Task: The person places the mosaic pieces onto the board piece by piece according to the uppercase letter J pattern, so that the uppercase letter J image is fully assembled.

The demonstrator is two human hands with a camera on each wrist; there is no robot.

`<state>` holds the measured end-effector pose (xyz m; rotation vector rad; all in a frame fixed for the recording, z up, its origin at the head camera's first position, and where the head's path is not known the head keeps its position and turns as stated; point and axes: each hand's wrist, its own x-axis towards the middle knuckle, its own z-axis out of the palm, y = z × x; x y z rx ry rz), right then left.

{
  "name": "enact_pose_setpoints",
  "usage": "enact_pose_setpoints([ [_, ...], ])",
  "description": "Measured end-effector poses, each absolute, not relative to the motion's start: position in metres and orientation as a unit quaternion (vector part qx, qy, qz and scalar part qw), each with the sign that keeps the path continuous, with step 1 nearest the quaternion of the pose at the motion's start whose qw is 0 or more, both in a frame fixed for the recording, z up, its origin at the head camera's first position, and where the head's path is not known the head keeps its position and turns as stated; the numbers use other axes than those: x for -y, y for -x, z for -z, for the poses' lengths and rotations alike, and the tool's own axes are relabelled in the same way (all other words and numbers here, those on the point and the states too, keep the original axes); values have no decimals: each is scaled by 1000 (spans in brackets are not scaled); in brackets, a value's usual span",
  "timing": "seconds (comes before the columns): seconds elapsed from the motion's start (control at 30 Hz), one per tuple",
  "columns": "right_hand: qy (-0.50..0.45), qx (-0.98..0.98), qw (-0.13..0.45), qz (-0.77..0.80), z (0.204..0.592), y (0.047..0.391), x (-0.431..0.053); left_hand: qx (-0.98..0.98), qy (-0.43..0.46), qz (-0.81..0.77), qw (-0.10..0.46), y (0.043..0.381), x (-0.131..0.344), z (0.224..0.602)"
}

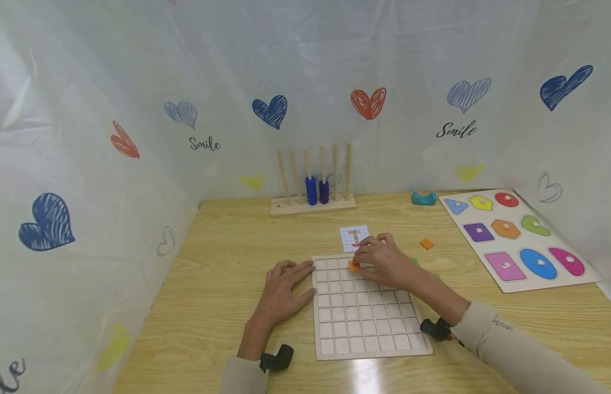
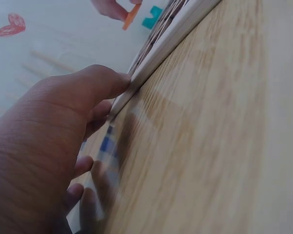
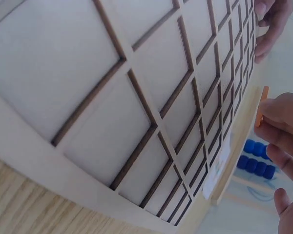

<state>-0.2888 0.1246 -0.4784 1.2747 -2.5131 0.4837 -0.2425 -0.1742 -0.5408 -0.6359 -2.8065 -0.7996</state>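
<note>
Orange tile (image 1: 353,266), thin and flat, pinched over pale gridded board (image 1: 354,328)

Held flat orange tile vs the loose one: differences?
Held flat orange tile: pinched by the right hand; loose flat orange tile: untouched on the wooden table. Held tile: raised over the white gridded board; loose tile: off the board, to its right. Both are orange.

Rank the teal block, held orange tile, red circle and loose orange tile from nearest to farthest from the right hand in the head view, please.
1. Held orange tile: in the right hand
2. Loose orange tile: to the right
3. Teal block: farther back
4. Red circle: farther right
</note>
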Motion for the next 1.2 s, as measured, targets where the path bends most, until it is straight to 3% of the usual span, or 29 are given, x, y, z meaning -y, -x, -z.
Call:
enact_pose_setpoints([
  [0.5, -449, 871, 123, -157, 483, 287, -112, 938, 212, 263, 78, 242, 174, 539],
  [1.2, -454, 870, 164, -97, 495, 287, -101, 938, 215, 259, 77, 243, 175, 540],
])
